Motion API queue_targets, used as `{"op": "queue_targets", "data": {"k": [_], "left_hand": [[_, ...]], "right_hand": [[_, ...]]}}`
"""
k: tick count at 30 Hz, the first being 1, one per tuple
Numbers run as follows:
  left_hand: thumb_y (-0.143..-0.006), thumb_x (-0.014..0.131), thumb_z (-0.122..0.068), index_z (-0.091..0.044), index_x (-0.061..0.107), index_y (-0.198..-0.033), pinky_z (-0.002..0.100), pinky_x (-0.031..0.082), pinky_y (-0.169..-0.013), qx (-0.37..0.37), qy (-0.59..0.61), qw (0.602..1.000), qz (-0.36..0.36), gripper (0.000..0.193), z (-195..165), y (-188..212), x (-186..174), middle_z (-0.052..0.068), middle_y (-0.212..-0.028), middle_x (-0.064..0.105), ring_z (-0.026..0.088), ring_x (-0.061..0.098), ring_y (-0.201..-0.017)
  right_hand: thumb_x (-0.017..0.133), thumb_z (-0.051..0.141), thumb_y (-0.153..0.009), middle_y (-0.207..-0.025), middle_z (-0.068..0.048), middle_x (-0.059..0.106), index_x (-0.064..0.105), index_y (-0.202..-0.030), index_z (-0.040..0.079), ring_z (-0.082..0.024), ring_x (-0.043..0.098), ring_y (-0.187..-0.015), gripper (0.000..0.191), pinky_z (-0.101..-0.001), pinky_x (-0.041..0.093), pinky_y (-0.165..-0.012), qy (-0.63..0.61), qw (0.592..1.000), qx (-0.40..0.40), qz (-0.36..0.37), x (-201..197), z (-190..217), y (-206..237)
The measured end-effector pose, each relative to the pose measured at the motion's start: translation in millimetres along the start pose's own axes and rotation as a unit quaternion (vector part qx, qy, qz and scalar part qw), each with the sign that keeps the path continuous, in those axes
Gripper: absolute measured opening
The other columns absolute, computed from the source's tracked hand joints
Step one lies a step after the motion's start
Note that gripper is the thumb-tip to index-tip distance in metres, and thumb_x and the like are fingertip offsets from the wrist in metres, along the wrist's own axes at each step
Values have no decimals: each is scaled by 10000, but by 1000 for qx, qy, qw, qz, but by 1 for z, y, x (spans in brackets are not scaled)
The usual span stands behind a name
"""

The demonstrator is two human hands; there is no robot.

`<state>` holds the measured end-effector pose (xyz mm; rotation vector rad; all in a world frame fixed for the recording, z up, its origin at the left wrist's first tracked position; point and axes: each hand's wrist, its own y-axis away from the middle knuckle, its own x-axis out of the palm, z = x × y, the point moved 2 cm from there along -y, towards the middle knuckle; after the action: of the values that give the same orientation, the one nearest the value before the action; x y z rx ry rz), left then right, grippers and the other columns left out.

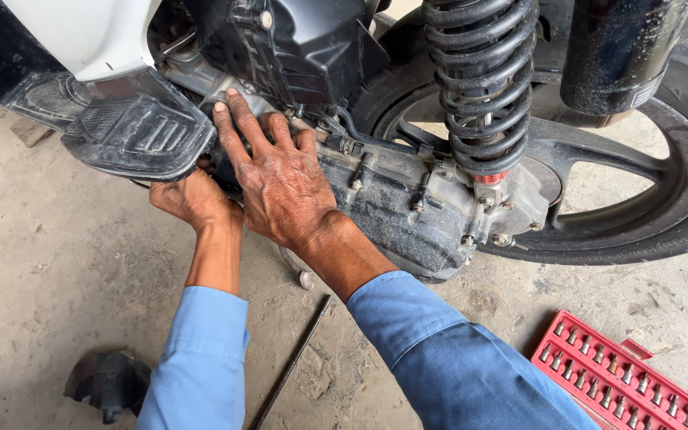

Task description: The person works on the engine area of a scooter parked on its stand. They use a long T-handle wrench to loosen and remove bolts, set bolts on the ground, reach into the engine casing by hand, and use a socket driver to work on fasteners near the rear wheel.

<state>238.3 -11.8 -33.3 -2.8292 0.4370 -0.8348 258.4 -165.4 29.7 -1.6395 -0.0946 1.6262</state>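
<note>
1. The right hand [280, 179] is lying flat, fingers spread wide, pressing on the dusty engine casing [396, 207].
2. The left hand [193, 199] is reaching under the black footrest [141, 131], left of the casing; its finger state cannot be told.
3. A red bit tray [619, 378] is lying near right, a thin rod [292, 366] between the blue sleeves.
</note>
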Motion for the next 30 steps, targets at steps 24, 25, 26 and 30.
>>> {"op": "queue_targets", "data": {"k": [24,25,26,30], "left_hand": [[-934,667,-96,-26,730,-874,270,492,-617,21,-7,1000,-17,112,-4,11,-7,19,-799,698,109,593,-686],[-931,665,-89,-23,733,-890,270,487,-621,24,-4,1000,-8,104,-5,12,-9,15,-807,696,109,591,-692],[-928,663,-83,-20,737,-905,271,483,-625,26,1,1000,0,99,-5,12,-10,11,-815,694,109,589,-699],[-914,679,-43,-9,736,-912,268,513,-648,43,-2,999,2,66,-5,11,-18,20,-855,713,115,616,-723]], "right_hand": [[763,209,-681,-1612,-180,289,291,-1548,-2,-324,489,-1199,1009,-495,447,-917,-11,1000,-5,9,-2,0,-1],[749,181,-697,-1619,-177,290,292,-1553,-1,-317,491,-1204,987,-491,447,-917,-8,1000,-5,8,-2,0,-2],[735,153,-713,-1625,-174,292,293,-1558,1,-311,493,-1209,966,-486,448,-917,-5,1000,-6,8,-2,0,-2],[704,119,-742,-1620,-176,302,300,-1562,2,-313,494,-1218,921,-498,447,-937,-7,1000,-12,-10,-5,1,0]]}}
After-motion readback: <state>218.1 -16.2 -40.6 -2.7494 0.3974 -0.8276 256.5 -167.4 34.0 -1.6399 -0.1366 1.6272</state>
